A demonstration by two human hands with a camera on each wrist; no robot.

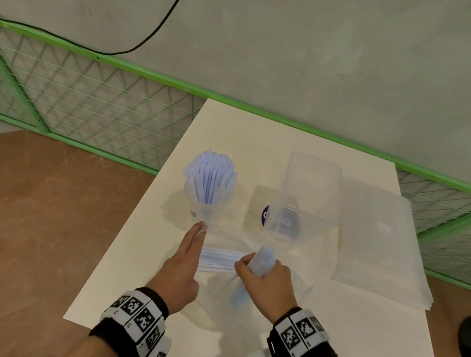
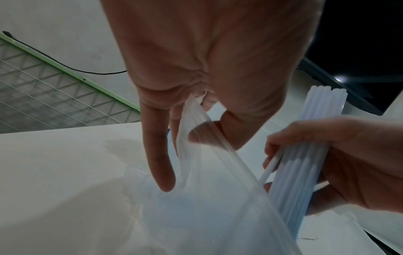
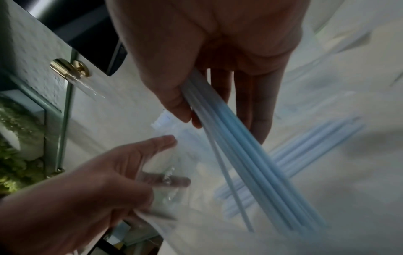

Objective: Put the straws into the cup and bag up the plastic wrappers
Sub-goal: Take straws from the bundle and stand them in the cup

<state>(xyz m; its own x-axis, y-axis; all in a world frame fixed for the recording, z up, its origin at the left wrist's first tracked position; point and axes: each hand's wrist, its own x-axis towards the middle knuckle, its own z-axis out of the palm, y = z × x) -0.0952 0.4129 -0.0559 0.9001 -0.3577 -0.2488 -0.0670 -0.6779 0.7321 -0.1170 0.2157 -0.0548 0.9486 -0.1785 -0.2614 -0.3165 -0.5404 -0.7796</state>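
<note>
A clear cup (image 1: 207, 214) packed with pale blue straws (image 1: 209, 180) stands upright at the table's left. My left hand (image 1: 199, 229) is just in front of it, thumb and fingers pinching the rim of a clear plastic bag (image 2: 209, 198) while the index finger points out straight. The bag (image 3: 196, 172) droops onto the table between both hands. My right hand (image 1: 251, 266) grips a bundle of straws (image 3: 240, 150), tilted with its lower ends inside the bag's mouth. Several loose straws (image 1: 219, 258) lie flat on the table between the hands.
A tall clear container (image 1: 308, 191) stands behind the right hand, on a dark purple round label (image 1: 265, 214). To its right, a stack of clear plastic sheets (image 1: 380, 244) reaches the white table's (image 1: 261, 140) right edge. A green mesh fence (image 1: 91, 107) runs behind.
</note>
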